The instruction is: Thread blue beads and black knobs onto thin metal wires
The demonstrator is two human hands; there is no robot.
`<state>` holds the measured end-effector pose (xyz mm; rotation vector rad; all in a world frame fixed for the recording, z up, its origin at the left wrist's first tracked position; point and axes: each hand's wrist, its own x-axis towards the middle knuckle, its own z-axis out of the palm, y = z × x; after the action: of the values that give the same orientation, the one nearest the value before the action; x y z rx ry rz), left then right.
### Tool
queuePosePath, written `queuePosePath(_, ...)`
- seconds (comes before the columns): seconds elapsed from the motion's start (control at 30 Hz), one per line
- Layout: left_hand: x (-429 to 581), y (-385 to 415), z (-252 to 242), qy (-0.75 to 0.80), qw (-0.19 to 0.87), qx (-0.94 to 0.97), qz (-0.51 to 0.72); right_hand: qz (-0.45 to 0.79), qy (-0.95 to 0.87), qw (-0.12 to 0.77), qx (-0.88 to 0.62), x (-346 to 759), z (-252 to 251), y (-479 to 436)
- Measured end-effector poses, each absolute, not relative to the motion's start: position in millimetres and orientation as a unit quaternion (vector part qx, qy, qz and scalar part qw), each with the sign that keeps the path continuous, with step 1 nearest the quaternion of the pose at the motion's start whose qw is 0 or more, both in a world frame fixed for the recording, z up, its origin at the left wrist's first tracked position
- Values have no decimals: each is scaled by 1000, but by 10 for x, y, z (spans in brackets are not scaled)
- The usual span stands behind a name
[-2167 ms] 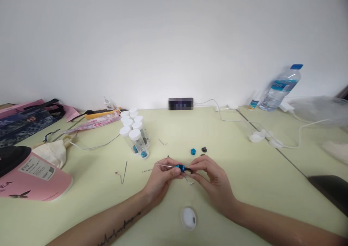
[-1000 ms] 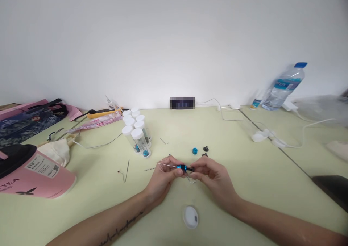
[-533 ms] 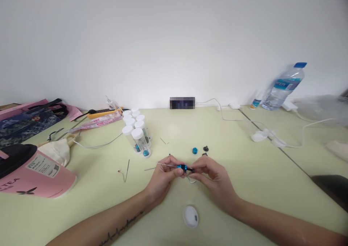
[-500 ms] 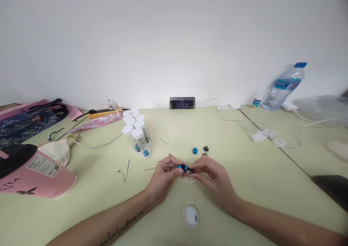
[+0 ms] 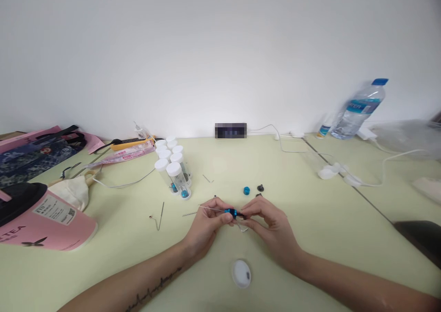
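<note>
Between thumb and fingers, my left hand (image 5: 210, 222) pinches a small blue and black part (image 5: 231, 212). A thin metal rod (image 5: 211, 208) sticks out leftward from it. My right hand (image 5: 270, 220) is closed at the part's black right end; its fingertips hide what they pinch there. Beyond my hands lie a blue round piece (image 5: 246, 190) and a black piece (image 5: 261, 188). A bent metal key (image 5: 243, 229) shows just below the part. Nearer to me is a white lid (image 5: 241, 274) with a small dark item in it.
Several white-capped clear tubes (image 5: 177, 174) stand left of centre. Hex keys (image 5: 161, 216) lie left of my hands. A pink cup (image 5: 51, 220) is at the left, a water bottle (image 5: 360, 110) at the back right, and a blurred display (image 5: 230, 131) by the wall.
My right fingers have shifted slightly left, nearer the blue and black part. My left hand keeps its hold.
</note>
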<state>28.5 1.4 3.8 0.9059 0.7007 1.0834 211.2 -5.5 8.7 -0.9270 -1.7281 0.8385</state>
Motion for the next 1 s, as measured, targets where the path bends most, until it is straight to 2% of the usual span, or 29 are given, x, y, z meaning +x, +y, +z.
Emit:
queuePosePath(0.47,288,16,43,306,704,408,494,478,-622,469,-405,2101,87,-36)
queuePosePath(1.0,279,12,35,311,702,427,477,565,-567,448,-398,2100,90,-51)
